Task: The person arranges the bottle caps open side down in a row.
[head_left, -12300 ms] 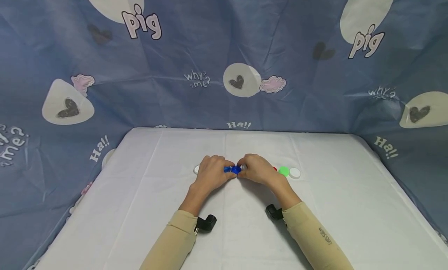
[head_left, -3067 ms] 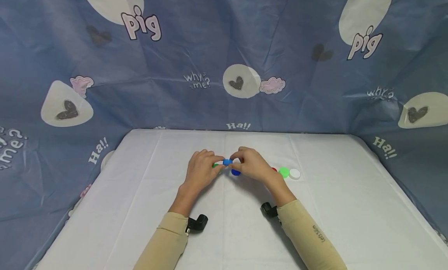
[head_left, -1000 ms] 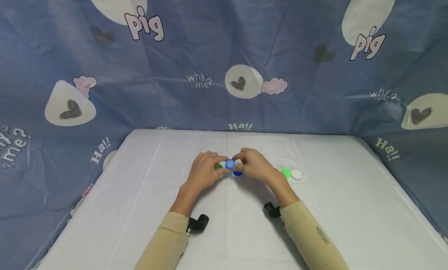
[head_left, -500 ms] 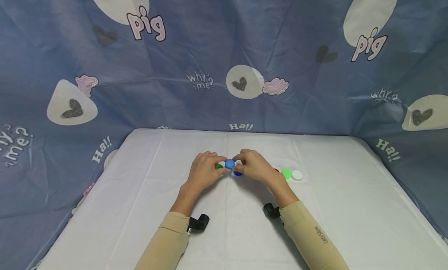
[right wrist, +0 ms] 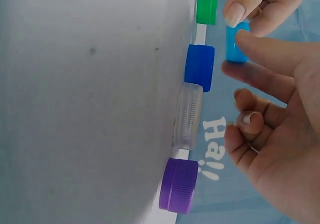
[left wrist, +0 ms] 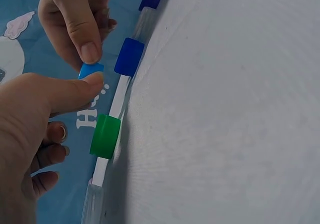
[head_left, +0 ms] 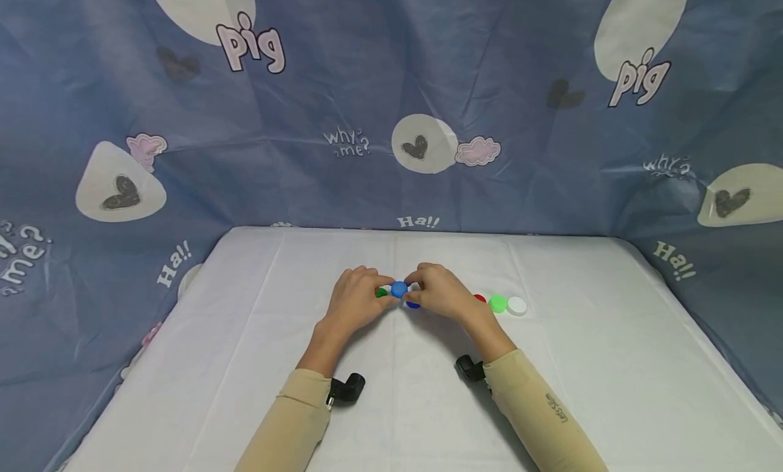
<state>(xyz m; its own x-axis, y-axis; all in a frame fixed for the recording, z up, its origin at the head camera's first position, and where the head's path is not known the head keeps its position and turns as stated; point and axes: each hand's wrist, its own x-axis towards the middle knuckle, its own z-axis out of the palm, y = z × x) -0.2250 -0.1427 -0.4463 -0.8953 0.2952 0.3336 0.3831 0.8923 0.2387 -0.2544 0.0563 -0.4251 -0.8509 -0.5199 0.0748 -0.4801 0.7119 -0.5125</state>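
Note:
Both hands pinch one small light blue bottle cap (head_left: 399, 290) (left wrist: 91, 71) (right wrist: 237, 43) between thumb and fingertips, raised off the table. My left hand (head_left: 357, 302) grips it from the left, my right hand (head_left: 443, 292) from the right. Under and beside them, a dark blue cap (head_left: 413, 304) (left wrist: 129, 56) (right wrist: 199, 67) and a green cap (head_left: 382, 292) (left wrist: 104, 136) (right wrist: 206, 7) sit on the white cloth. A clear cap (right wrist: 188, 116) stands beside the dark blue one, then a purple cap (right wrist: 179, 185).
Farther right in the row lie a red cap (head_left: 480, 298), a bright green cap (head_left: 498, 304) and a white cap (head_left: 516, 306). Another clear piece (left wrist: 92, 204) stands left of the green cap. A patterned blue curtain (head_left: 342, 186) hangs behind the white-covered table (head_left: 428, 404).
Long before, both hands were down at blue caps on the table. Since then the light blue cap was raised between them and tilted its round face toward the head camera; lately it hardly moves.

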